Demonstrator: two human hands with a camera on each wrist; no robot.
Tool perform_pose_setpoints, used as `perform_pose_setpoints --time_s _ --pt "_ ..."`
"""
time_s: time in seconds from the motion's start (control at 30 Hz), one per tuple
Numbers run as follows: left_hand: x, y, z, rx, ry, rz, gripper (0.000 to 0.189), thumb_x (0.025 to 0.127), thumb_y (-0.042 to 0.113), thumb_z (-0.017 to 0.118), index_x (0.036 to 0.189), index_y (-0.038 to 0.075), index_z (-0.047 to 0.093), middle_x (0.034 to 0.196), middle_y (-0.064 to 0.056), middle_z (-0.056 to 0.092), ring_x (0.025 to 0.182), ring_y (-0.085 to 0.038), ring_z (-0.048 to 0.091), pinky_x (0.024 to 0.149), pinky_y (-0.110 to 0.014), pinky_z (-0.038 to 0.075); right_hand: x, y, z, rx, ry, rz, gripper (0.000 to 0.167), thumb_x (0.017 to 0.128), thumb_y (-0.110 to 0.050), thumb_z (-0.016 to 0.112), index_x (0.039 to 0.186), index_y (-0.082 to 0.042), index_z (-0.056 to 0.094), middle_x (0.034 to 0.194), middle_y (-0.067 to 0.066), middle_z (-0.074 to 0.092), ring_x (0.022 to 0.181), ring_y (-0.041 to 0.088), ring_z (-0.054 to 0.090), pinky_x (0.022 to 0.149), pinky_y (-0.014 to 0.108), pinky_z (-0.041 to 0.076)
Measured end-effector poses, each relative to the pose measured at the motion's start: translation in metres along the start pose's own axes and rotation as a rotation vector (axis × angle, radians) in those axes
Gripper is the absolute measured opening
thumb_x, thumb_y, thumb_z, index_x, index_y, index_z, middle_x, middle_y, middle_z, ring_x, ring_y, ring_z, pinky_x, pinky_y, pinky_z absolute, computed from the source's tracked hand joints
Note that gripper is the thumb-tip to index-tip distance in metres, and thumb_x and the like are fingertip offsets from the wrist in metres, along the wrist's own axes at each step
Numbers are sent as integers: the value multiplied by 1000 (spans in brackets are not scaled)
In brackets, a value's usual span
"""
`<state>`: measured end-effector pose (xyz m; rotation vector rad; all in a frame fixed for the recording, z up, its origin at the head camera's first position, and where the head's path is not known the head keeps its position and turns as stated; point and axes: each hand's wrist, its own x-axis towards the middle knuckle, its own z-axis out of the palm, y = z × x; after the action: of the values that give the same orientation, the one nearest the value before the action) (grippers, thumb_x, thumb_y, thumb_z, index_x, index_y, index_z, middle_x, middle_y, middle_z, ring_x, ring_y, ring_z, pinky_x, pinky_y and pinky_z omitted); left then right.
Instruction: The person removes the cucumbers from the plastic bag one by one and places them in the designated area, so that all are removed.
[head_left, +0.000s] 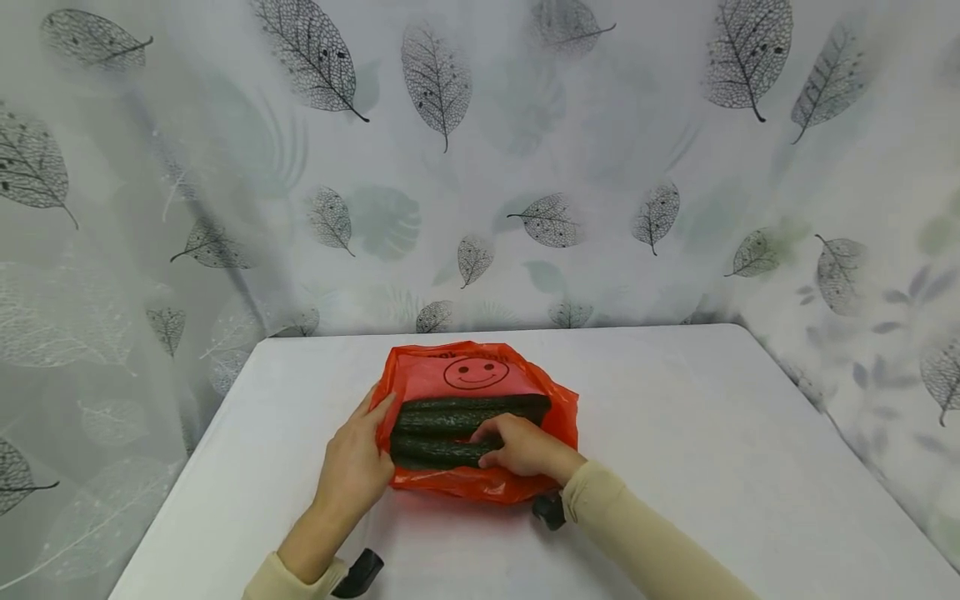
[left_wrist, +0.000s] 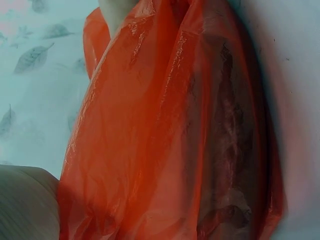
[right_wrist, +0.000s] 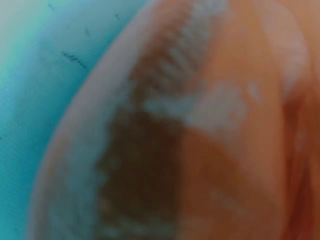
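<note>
A red plastic bag [head_left: 561, 404] with a printed smiley face lies on the table, its mouth spread toward me. Dark green cucumbers [head_left: 431, 453] lie side by side across the opening. My left hand [head_left: 354, 467] holds the bag's left edge. From the right, my right hand [head_left: 528, 450] reaches over the rim and grips the nearest cucumber between thumb and fingers. The left wrist view is mostly filled by the bag's crinkled side [left_wrist: 130, 130], with dark shapes showing through the plastic. Blurred orange plastic [right_wrist: 230, 175] covers much of the right wrist view, and the right fingertips are hidden there.
The white table [head_left: 697, 417] extends on both sides of the bag. Behind it hangs a pale curtain [head_left: 480, 167] printed with leaves. Small black devices sit by both wrists, one near the left cuff [head_left: 358, 573], the other below the right wrist [head_left: 549, 511].
</note>
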<state>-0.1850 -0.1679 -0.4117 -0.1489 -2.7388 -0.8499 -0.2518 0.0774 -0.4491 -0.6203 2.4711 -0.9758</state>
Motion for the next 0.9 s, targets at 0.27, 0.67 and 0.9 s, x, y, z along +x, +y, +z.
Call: perform_pose_setpoints --time_s 0.27,0.67,0.9 --pt "-1 -2 0 15 3 -5 73 68 -18 58 140 -5 57 152 -21 45 113 -42 61 59 -36 51 -2 -4 -6 39 -4 -4 24 90 -14 76 114 -14 74 117 0 66 120 25 54 108 47 41" --pt "3 2 -10 47 48 34 69 70 -16 56 139 -6 57 150 -23 47 109 -44 63 67 -48 56 -3 3 -17 192 -5 -76 25 91 -14 75 117 -15 74 117 -4 68 123 23 54 107 48 41" --pt "2 1 -12 30 42 -19 71 72 -15 57 142 -4 54 150 -27 45 110 -46 62 63 -44 54 -7 5 -21 314 -4 -79 29 91 -15 75 120 -16 72 124 -2 65 127 24 49 106 48 41"
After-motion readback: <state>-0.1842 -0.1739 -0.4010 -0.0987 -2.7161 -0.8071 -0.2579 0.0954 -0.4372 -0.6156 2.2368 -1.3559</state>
